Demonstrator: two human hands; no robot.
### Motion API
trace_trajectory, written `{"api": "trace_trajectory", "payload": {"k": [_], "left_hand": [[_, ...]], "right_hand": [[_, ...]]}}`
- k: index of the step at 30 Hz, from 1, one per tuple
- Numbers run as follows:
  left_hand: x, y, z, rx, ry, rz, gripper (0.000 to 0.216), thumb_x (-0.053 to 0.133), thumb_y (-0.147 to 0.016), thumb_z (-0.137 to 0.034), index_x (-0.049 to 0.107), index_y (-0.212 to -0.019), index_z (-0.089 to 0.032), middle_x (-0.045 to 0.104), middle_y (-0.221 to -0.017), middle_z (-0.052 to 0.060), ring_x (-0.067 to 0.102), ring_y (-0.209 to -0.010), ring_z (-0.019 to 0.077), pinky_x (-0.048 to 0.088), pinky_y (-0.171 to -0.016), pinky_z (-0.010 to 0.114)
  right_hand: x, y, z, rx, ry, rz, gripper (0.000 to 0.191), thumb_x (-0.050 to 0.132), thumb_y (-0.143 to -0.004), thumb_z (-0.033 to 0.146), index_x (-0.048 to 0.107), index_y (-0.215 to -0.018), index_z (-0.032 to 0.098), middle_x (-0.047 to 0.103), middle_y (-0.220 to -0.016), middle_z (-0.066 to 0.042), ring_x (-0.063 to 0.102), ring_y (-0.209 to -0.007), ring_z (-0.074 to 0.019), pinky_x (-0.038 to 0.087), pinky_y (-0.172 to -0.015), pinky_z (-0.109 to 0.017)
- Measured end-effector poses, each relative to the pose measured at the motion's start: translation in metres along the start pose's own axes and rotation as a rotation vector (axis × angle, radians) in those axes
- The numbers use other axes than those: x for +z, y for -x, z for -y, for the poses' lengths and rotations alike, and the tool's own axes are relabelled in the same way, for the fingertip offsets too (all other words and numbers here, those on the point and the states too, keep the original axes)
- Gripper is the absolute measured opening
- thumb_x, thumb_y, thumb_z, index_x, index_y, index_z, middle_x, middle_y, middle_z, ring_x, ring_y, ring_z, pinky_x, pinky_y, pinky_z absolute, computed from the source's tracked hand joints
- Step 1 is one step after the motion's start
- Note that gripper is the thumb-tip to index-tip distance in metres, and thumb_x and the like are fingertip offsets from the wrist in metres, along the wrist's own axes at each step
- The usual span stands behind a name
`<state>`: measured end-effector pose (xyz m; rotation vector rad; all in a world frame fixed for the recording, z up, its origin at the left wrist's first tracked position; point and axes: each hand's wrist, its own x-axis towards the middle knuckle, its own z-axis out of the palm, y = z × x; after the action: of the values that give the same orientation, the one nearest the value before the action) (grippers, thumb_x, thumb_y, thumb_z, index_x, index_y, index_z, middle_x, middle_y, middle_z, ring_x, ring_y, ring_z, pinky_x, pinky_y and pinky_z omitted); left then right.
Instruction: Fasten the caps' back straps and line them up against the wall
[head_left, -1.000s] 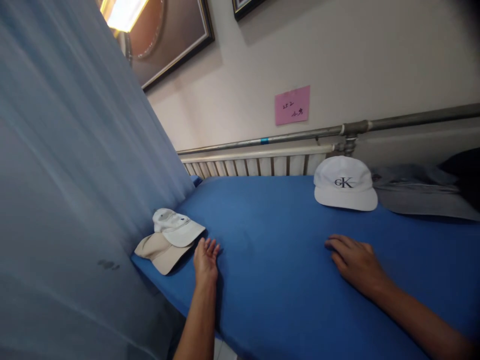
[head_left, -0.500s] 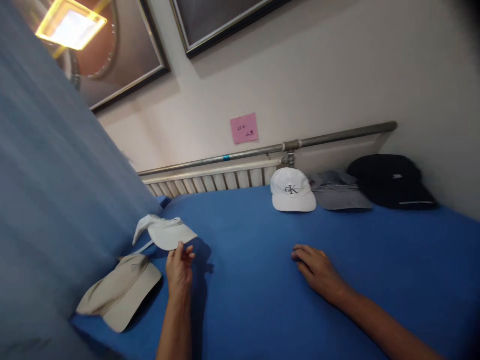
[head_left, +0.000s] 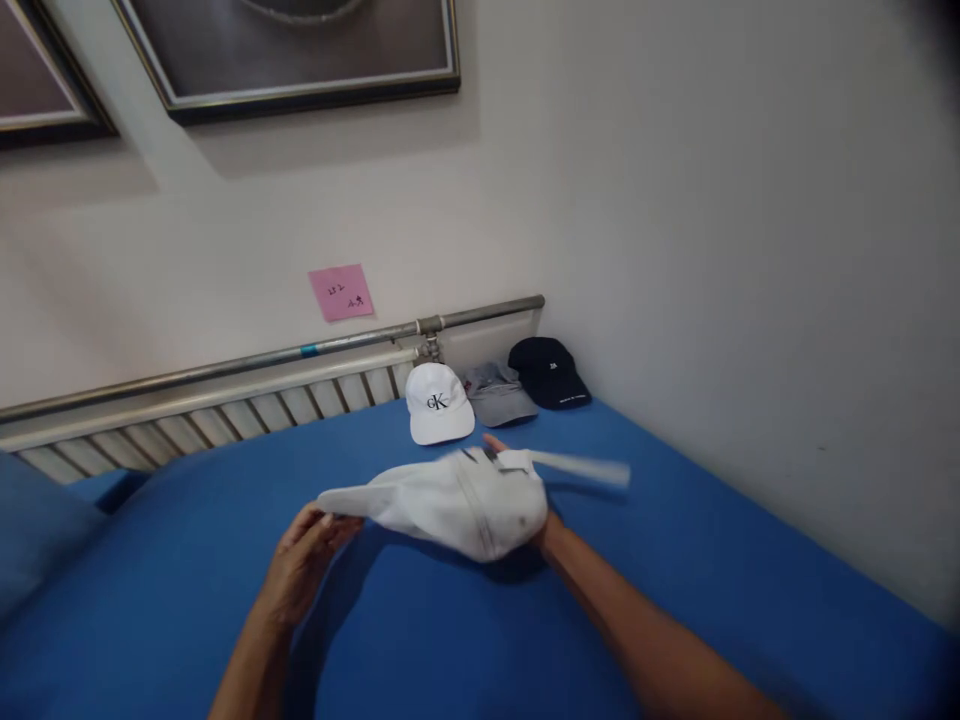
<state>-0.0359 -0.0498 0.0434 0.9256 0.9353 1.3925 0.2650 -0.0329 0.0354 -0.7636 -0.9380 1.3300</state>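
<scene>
A plain white cap [head_left: 457, 505] is held up over the blue surface, turned on its side with its brim to the left and a loose strap sticking out to the right, blurred. My left hand [head_left: 304, 555] pinches the brim's edge between thumb and fingers. Behind the crown, my right hand [head_left: 551, 530] holds the cap's other end; most of it is hidden, with one fingertip showing above the cap. Beyond stand a white cap with black letters [head_left: 439, 405], a grey cap [head_left: 501, 395] and a black cap [head_left: 551, 375], side by side in a row.
The blue sheet [head_left: 187, 560] covers the surface under my hands. A white radiator [head_left: 247, 420] and a metal pipe [head_left: 225, 370] run along the wall behind it. A pink note [head_left: 341, 293] is stuck above. Blue fabric [head_left: 45, 530] hangs at the left edge.
The plain white cap has been lifted from the left side and carried to the middle. My right hand has come to hold its crown. The view has swung right; the beige cap has left it.
</scene>
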Motion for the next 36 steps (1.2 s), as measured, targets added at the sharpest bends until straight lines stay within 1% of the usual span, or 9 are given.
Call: {"api": "trace_trajectory", "payload": {"k": [6,9,12,17,20,23,30,33,36], "left_hand": [[0.013,-0.020,0.018,0.103,-0.056,-0.223,0.051,0.080,-0.066,-0.031,0.062,-0.113,-0.027,0.060,-0.128,0.005,0.065,-0.101,0.0227,0.054,-0.086,0.036],[0.022,-0.013,0.015,0.276,-0.397,-0.253,0.043,0.070,-0.075,-0.035,0.062,-0.117,-0.026,0.053,-0.138,0.008,0.051,-0.126,0.0274,0.042,-0.103,0.041],[0.040,0.006,0.004,0.470,-0.895,-0.107,0.034,0.062,-0.080,-0.039,0.068,-0.108,-0.020,0.062,-0.127,0.011,0.048,-0.127,0.0303,0.029,-0.111,0.047],[0.072,0.034,-0.010,0.228,-1.192,0.336,0.038,0.059,-0.082,-0.044,0.071,-0.105,-0.016,0.072,-0.104,0.011,0.062,-0.102,0.0304,0.035,-0.102,0.048],[0.071,0.039,-0.010,0.029,-1.032,0.525,0.036,0.059,-0.084,-0.039,0.069,-0.111,-0.018,0.071,-0.106,0.009,0.063,-0.092,0.0253,0.046,-0.083,0.037],[0.055,0.035,-0.004,-0.144,-0.750,0.569,0.029,0.063,-0.083,-0.036,0.071,-0.103,-0.017,0.071,-0.097,0.007,0.062,-0.087,0.0209,0.046,-0.077,0.030],[0.007,0.015,0.014,-0.404,-0.249,0.344,0.030,0.084,-0.060,-0.037,0.076,-0.080,-0.015,0.071,-0.072,0.004,0.061,-0.062,0.0135,0.045,-0.062,0.023],[0.001,0.011,0.017,-0.406,-0.150,0.277,0.031,0.087,-0.055,-0.037,0.075,-0.073,-0.015,0.069,-0.065,0.003,0.060,-0.057,0.0127,0.043,-0.057,0.022],[0.005,0.011,0.017,-0.401,-0.184,0.265,0.027,0.086,-0.056,-0.033,0.075,-0.073,-0.015,0.068,-0.064,0.002,0.058,-0.057,0.0121,0.042,-0.057,0.022]], "right_hand": [[0.014,0.009,-0.015,-0.004,0.023,0.041,0.024,0.070,-0.063,0.041,0.060,-0.071,0.022,0.065,-0.109,-0.008,0.061,-0.105,-0.0271,0.048,-0.089,-0.037],[0.027,0.018,-0.027,0.020,0.054,0.050,0.025,0.067,-0.066,0.045,0.058,-0.067,0.022,0.066,-0.104,-0.005,0.062,-0.099,-0.0261,0.048,-0.086,-0.039],[0.037,0.027,-0.032,0.042,0.109,0.074,0.022,0.071,-0.063,0.039,0.060,-0.068,0.022,0.068,-0.098,-0.004,0.061,-0.098,-0.0254,0.046,-0.086,-0.038],[0.040,0.033,-0.033,-0.002,0.276,0.109,0.016,0.070,-0.063,0.027,0.059,-0.074,0.022,0.065,-0.112,-0.004,0.060,-0.104,-0.0239,0.043,-0.092,-0.037],[0.037,0.030,-0.033,-0.034,0.364,0.109,0.016,0.069,-0.062,0.025,0.058,-0.075,0.022,0.065,-0.110,-0.005,0.060,-0.104,-0.0239,0.044,-0.091,-0.038],[0.031,0.024,-0.030,-0.110,0.492,0.112,0.013,0.066,-0.063,0.021,0.060,-0.075,0.021,0.066,-0.103,-0.004,0.060,-0.100,-0.0220,0.044,-0.090,-0.035],[0.026,0.025,-0.019,0.162,0.794,0.398,0.012,0.054,-0.070,0.015,0.064,-0.074,0.018,0.066,-0.072,0.000,0.059,-0.069,-0.0165,0.046,-0.065,-0.027],[0.024,0.024,-0.005,0.178,0.937,0.591,0.026,0.052,-0.067,0.007,0.068,-0.083,0.019,0.071,-0.086,-0.001,0.063,-0.082,-0.0189,0.048,-0.078,-0.030],[0.024,0.024,0.012,-0.005,0.932,0.449,0.036,0.049,-0.067,0.003,0.069,-0.092,0.021,0.070,-0.103,-0.004,0.061,-0.101,-0.0211,0.045,-0.093,-0.036]]}}
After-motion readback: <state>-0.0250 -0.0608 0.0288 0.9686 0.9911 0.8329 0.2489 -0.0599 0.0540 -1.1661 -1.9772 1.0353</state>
